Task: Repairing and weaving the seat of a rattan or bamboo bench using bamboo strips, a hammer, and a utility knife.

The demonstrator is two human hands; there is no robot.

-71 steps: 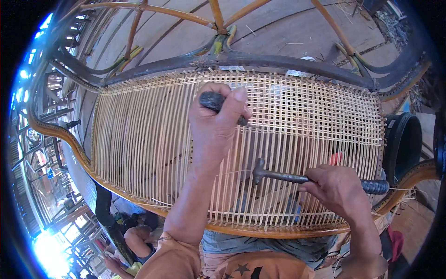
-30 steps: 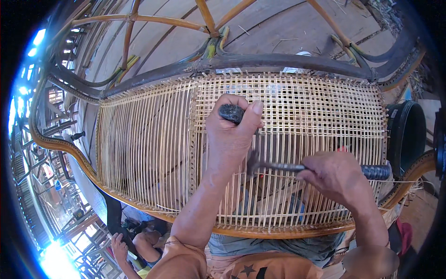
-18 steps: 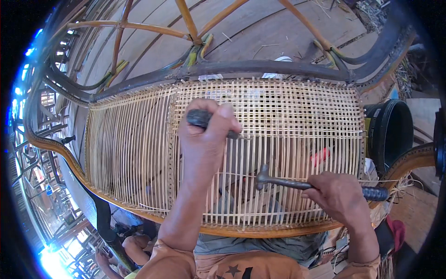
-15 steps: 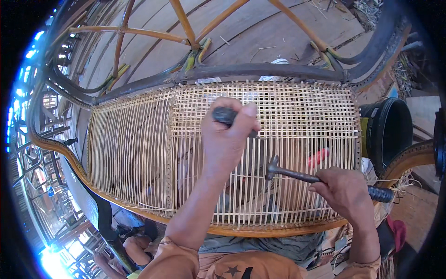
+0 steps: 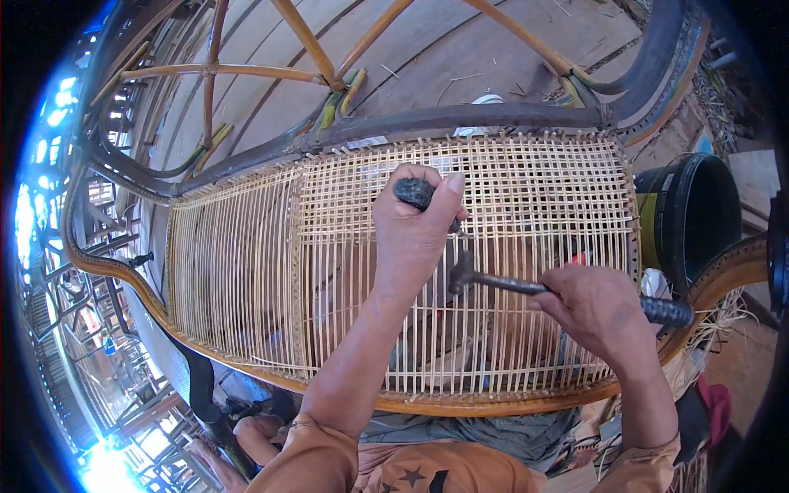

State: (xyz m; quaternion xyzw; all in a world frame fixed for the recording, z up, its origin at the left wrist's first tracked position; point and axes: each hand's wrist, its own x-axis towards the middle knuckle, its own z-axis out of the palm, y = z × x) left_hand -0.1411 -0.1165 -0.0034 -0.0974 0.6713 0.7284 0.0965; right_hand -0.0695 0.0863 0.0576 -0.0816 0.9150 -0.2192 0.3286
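Note:
A rattan seat panel lies in front of me, its far right section closely woven and its near part mostly loose lengthwise strands. My left hand is wrapped round the dark, worn handle of a chisel-like tool. The tool's metal shaft comes out by my thumb toward the edge of the close weave; its exact tip is hard to make out. In my right hand is a hammer with a black grip, held flat over the loose strands. Its head is just below the tool's shaft, apparently apart from it.
A curved rattan and dark pole frame surrounds the panel, with crossed poles beyond. At the right stands a black bucket. Cut strands stick out below it. Another person's legs show at the lower left.
My right hand has brought the hammer up and left, its head closer to the tool. My left hand has shifted slightly right, still gripping the tool. The whole view has also moved a little.

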